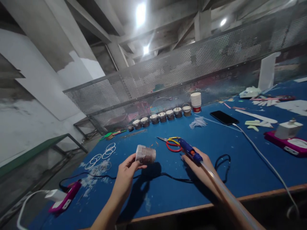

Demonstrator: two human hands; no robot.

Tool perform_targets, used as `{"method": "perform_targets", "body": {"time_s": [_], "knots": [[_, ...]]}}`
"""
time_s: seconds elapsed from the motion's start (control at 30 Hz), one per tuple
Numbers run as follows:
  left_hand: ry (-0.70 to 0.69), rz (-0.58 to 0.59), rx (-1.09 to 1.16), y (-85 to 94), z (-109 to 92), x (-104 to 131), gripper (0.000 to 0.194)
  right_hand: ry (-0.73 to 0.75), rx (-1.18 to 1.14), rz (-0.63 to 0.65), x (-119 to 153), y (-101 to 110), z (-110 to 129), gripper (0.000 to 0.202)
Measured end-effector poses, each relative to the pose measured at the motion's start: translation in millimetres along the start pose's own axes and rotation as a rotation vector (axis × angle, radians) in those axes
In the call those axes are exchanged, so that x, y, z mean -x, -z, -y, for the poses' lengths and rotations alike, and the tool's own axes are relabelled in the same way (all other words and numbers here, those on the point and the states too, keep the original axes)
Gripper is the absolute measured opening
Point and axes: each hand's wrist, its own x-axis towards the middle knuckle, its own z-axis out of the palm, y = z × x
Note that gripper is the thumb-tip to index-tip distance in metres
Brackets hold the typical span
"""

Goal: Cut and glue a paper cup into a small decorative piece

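Note:
A small paper cup [145, 154], wrapped in brown bark-like material, is tipped on its side in my left hand [128, 167], the fingers closed on its rim end. My right hand [200, 164] is wrapped round a blue glue gun [188, 149] with an orange part. A clear glue stick [216, 179] runs out of the back of the gun over my forearm. The gun's nozzle end points toward red-and-yellow-handled scissors [174, 144] lying on the blue table [165, 198]. The cup and the gun are apart.
Several small covered cups [161, 117] line the back edge beside a stack of paper cups [196, 102]. White rings [109, 150] lie left. A phone [224, 117] with a white cable and a magenta power strip [285, 143] are right; another magenta strip [66, 198] sits front left. A black cord crosses the table.

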Motion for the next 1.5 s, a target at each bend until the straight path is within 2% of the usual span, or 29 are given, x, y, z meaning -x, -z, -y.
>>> {"method": "perform_targets", "body": {"time_s": [0.1, 0.33, 0.57, 0.63, 0.7, 0.77, 0.87, 0.93, 1.07, 1.2, 1.37, 1.5], "knots": [[0.022, -0.028, 0.027, -3.2, 0, 0, 0.034, -0.133, -0.056, 0.082, 4, 0, -4, 0.032], [-0.008, 0.003, -0.014, -8.7, 1, 3, 0.02, -0.109, -0.141, 0.27, 32, -16, 12, 0.03], [-0.105, 0.049, -0.182, -10.0, 0, 1, 0.019, -0.015, -0.111, 0.169, 40, -33, 14, 0.03], [-0.123, 0.021, -0.206, -10.9, 1, -4, 0.021, -0.128, -0.149, 0.204, 38, -33, 10, 0.031], [-0.108, -0.024, -0.205, -11.9, 3, -9, 0.026, -0.28, -0.223, 0.32, 37, -33, 4, 0.034], [-0.072, -0.048, -0.185, -12.6, 6, -15, 0.031, -0.31, -0.229, 0.387, 35, -31, -1, 0.03], [-0.039, -0.019, -0.171, -12.5, 11, -24, 0.036, -0.124, -0.104, 0.259, 29, -26, -4, 0.02], [-0.042, 0.009, -0.206, -12.2, 15, -29, 0.04, -0.059, -0.06, 0.168, 24, -22, -4, 0.024], [-0.079, 0.087, -0.346, -14.2, 27, -36, 0.041, -0.1, -0.092, 0.18, 17, -16, -2, 0.033], [-0.158, 0.18, -0.471, -17.0, 34, -34, 0.037, -0.144, -0.184, 0.26, 15, -16, -3, 0.032], [-0.185, 0.257, -0.464, -12.1, 33, -26, 0.042, -0.221, -0.222, 0.266, 14, -15, -5, 0.034], [-0.291, 0.263, -0.477, -0.9, 32, -26, 0.042, -0.269, -0.229, 0.236, 11, -7, 0, 0.032]]}}
